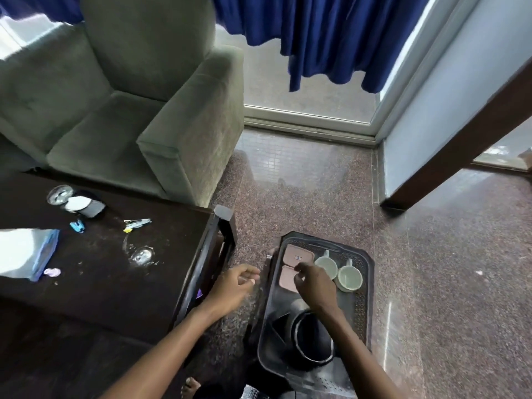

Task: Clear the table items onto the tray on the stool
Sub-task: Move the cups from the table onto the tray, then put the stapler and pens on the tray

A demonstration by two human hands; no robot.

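A black tray (364,306) sits low at the right, the stool under it hidden. On it lie two pink square coasters, the far one (298,254) and the near one (288,279), beside two white cups (326,267) (349,279) and a black kettle (312,338). My right hand (315,283) hovers over the tray, its bent fingertips at the near coaster's right edge; a grip cannot be made out. My left hand (233,287) hangs between the dark table (121,289) and the tray, fingers loosely curled and holding nothing.
On the table lie a steel cup (59,194), a white-and-black object (85,205), a blue clip (77,226), a small stapler-like tool (137,223), a clear glass piece (141,256), a white-and-blue pack (26,251) and a pink bit (51,272). A green armchair (129,110) stands behind.
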